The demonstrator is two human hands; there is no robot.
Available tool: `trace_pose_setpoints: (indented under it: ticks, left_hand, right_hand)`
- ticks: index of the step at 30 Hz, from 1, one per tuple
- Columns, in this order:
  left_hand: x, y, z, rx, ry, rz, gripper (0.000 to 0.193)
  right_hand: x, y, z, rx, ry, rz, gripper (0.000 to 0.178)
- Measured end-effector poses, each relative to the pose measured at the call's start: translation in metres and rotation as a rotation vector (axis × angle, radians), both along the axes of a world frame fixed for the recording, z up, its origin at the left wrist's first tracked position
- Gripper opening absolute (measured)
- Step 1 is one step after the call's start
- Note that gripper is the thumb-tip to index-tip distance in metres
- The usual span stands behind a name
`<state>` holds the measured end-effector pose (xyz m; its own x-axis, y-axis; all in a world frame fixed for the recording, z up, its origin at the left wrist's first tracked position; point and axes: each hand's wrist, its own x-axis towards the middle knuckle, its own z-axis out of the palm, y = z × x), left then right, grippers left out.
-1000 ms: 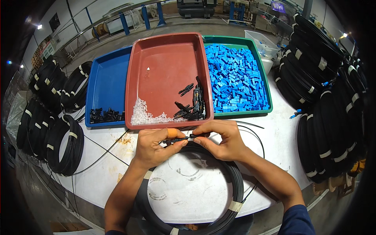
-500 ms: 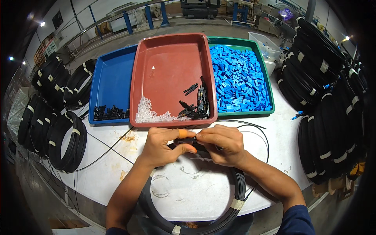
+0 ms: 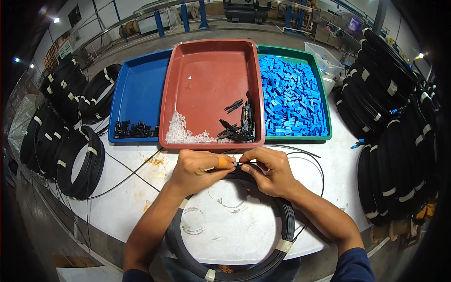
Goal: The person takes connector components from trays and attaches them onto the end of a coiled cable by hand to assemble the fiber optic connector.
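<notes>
My left hand [image 3: 199, 168], with orange tape round a finger, pinches a small black cable connector [image 3: 237, 164] between thumb and fingertips. From the other side, the thumb and index finger of my right hand [image 3: 271, 172] close on the same small piece. Fingertips cover most of it, so its details cannot be made out. Directly beneath both hands lies a coil of black cable [image 3: 287, 221], bound with pale tape and reaching over the table's near edge. A loose black cable end [image 3: 322, 176] curves out to the right of my right hand.
Beyond my hands, a red tray [image 3: 211, 84] holds clear plastic bits and black connector parts. It overlaps a blue tray [image 3: 141, 89] with black pieces and a green tray [image 3: 328, 127] full of blue clips. Cable coils [image 3: 81, 162] flank the white table [image 3: 235, 235], with more coils [image 3: 394, 164] at right.
The finger and thumb of my left hand have closed together on the connector. My right fingertips have shifted their hold slightly. The whole view has moved a little.
</notes>
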<state>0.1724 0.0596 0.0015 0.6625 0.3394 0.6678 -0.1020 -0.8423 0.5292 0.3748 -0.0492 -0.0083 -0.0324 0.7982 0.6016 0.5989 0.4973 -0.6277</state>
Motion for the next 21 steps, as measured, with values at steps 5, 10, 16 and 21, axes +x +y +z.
trace_pose_setpoints:
  ticks: [5, 10, 16, 21]
  left_hand:
    - [0.0012, -0.0044, 0.0022, -0.191, 0.035, 0.026, 0.024]
    - [-0.001, -0.0037, 0.0008, -0.103, 0.034, 0.026, 0.03]
    - [0.0011, -0.0059, 0.0012, -0.108, 0.033, 0.031, 0.034]
    - [0.0014, -0.0102, 0.0072, -0.171, 0.048, 0.05, 0.036]
  right_hand:
    - [0.0032, 0.0029, -0.0077, 0.173, -0.108, -0.002, 0.018]
    - [-0.0006, 0.0003, -0.0031, 0.136, -0.188, -0.032, 0.017]
    - [0.0011, -0.001, -0.0028, 0.09, -0.211, -0.053, 0.016]
    - [-0.0002, -0.0017, -0.0024, 0.144, -0.252, -0.092, 0.017]
